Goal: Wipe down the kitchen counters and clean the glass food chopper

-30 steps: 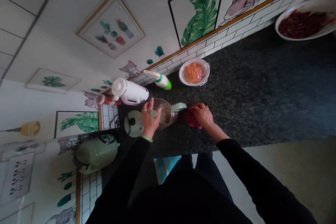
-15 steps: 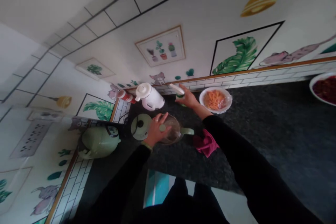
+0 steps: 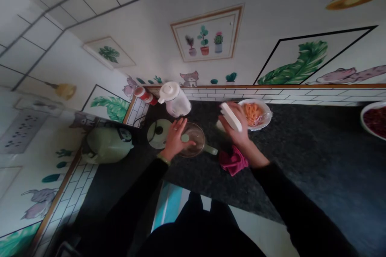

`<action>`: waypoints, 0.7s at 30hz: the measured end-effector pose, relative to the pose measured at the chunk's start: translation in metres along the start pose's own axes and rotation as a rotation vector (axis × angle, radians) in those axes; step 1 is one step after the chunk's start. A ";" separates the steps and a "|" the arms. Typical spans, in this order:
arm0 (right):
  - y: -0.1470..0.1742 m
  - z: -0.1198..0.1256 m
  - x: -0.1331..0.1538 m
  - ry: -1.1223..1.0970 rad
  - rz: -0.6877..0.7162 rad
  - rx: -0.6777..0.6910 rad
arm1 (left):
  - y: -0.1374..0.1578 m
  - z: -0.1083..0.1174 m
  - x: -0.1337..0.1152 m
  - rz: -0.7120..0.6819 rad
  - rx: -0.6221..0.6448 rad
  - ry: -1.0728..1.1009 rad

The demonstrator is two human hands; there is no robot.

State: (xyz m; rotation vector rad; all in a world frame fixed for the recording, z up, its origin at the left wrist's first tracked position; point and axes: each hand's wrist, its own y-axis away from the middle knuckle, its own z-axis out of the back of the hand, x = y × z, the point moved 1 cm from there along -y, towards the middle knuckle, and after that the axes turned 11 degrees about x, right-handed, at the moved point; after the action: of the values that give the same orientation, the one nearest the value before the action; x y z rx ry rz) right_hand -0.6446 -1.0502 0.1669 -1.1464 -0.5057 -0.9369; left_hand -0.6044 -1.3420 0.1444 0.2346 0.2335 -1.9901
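Note:
My left hand (image 3: 176, 138) is spread over the left side of a clear jug (image 3: 196, 133) with a pale green handle. Its thumb reaches to the round pale green knob (image 3: 185, 138) in the jug's middle; the fingers are apart. To the right, my right hand (image 3: 237, 128) is closed around a long white object (image 3: 231, 117) with a pale green part below; its kind I cannot make out. A pale green round lid (image 3: 158, 141) with a dark centre lies left of the jug. A crumpled magenta cloth (image 3: 233, 162) lies under my right wrist.
A white kettle (image 3: 176, 102) and red-and-white containers (image 3: 144, 95) stand by the wall. Behind my right hand sits a white bowl of orange strips (image 3: 252, 113) under clear film. A bowl of dark red food (image 3: 375, 120) is far right, and a green appliance (image 3: 107, 144) far left.
My right hand has moved right and nearer to me with the white object, which is now tilted differently. My left hand stays at the jug. The whole view has shifted slightly.

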 end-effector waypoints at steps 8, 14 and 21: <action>0.134 0.048 0.098 0.047 -0.231 0.144 | -0.003 -0.013 0.009 -0.033 -0.017 0.124; 0.183 0.000 0.095 0.042 -0.536 0.296 | 0.008 -0.016 -0.004 -0.029 -0.106 0.129; 0.175 -0.032 0.081 0.320 -0.718 0.369 | 0.007 -0.021 -0.013 0.037 -0.115 0.150</action>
State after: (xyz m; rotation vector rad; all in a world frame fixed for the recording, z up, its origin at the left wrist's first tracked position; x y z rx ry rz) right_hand -0.4586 -1.0895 0.1222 -0.4525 -0.8072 -1.5359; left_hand -0.5916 -1.3282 0.1272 0.3126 0.4349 -1.9168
